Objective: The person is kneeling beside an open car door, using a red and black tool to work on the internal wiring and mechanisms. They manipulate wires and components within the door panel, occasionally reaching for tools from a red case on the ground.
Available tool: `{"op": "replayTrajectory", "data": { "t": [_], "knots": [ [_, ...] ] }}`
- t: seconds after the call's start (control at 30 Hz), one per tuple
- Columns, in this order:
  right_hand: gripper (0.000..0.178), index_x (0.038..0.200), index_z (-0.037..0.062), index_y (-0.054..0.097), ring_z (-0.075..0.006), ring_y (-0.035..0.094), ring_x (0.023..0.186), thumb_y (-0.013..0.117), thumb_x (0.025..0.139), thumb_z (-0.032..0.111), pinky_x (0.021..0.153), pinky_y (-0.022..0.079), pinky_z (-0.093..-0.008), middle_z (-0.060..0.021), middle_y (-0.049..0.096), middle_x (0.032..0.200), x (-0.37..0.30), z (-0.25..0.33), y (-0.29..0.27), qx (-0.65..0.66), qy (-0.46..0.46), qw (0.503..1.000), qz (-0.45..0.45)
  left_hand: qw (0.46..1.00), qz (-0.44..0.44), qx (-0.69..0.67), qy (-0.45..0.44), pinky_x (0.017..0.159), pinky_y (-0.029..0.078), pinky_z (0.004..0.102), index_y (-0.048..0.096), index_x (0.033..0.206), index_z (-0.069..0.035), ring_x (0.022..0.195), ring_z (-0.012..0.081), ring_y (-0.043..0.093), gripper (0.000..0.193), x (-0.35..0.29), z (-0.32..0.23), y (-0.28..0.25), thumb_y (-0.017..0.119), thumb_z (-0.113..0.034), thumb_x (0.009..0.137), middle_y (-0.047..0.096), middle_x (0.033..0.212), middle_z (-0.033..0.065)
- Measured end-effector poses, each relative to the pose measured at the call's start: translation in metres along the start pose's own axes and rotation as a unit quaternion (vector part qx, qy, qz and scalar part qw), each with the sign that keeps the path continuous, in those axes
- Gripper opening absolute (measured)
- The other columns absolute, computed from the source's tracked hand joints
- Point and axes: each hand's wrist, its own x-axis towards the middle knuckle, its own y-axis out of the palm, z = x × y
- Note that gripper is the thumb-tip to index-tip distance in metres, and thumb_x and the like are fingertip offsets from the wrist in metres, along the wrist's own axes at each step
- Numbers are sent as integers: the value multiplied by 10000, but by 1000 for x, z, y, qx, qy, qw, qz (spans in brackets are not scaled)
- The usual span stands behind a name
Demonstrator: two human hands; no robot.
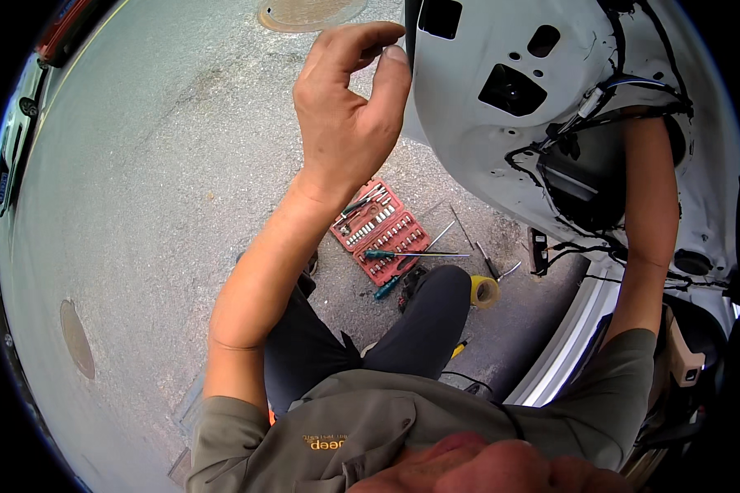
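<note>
left hand (349, 103) hangs, digits apart, by door edge (420, 115); right hand inside opening (594, 185), can't tell.

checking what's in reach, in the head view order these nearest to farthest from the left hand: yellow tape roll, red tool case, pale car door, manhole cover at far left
From the left hand:
1. Pale car door, just to its right
2. Red tool case, on the ground below
3. Yellow tape roll, right of the case
4. Manhole cover, at far left
</note>
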Motion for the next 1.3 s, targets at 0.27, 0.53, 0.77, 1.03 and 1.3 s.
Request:
{"op": "replayTrajectory", "data": {
  "t": [0.27,0.53,0.77,1.03,1.3],
  "knots": [
    [242,1091,-6,720,-199,675,917,647,874,75,859,526,-332,-139,742,983,-27,-8,-38,-27,39,999,-18,993,86,-66,-49,1058,457,426,699,1129,6,1292,386,545,307,41,-22,5,687,-177,884,586,1295,294],
    [244,1098,-4,719,-196,675,925,647,880,79,865,526,-330,-136,742,990,-28,-8,-44,-31,35,999,-28,948,214,-114,-208,946,532,367,760,1099,22,1028,312,709,367,68,-52,-27,694,-218,829,730,1124,236],
    [246,1104,-2,718,-194,676,933,647,885,82,870,525,-329,-134,742,996,-34,-10,-45,-27,23,998,-42,960,214,-115,-137,882,541,320,763,1068,27,999,214,689,244,63,-44,-4,644,-124,917,743,1021,166],
    [247,1112,0,717,-192,676,941,647,891,86,876,525,-327,-131,742,1003,-35,-5,-40,-24,2,999,-48,944,84,-215,-234,901,534,326,678,1200,43,1016,223,680,310,48,-29,31,683,-137,948,716,1107,159],
    [249,1119,2,715,-189,676,950,647,896,89,882,524,-325,-128,743,1010,-13,0,-17,7,-31,998,-57,974,97,106,174,791,509,338,705,1127,-26,860,197,617,267,-33,-66,-2,704,-32,860,641,935,84]
  ]
}}
